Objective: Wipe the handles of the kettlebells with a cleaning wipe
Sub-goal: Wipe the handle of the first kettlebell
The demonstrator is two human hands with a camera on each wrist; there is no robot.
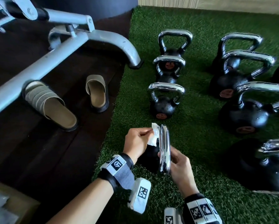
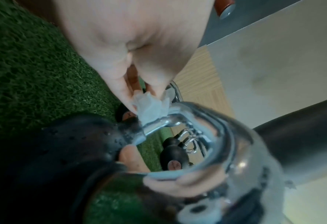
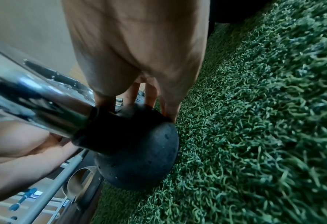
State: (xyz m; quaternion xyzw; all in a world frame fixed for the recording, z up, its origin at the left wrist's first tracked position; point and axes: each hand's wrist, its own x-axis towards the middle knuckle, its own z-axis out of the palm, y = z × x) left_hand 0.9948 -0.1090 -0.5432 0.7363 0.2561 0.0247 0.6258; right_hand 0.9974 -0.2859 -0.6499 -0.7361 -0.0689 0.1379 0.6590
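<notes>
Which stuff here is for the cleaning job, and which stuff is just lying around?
For the job:
white cleaning wipe, pinched by left hand
black kettlebell's chrome handle, held by right hand
other black kettlebells

Lying about:
two grey slip-on sandals
grey metal bench frame
brown cardboard box

A wipe (image 1: 154,134) is pinched between thumb and fingertips of the left hand (image 1: 136,142) and pressed to the far end of a handle (image 1: 164,147). The near end of the handle is gripped by the right hand (image 1: 179,165), fingers curled. Both forearms are stretched forward, and bands are worn on both wrists.
</notes>
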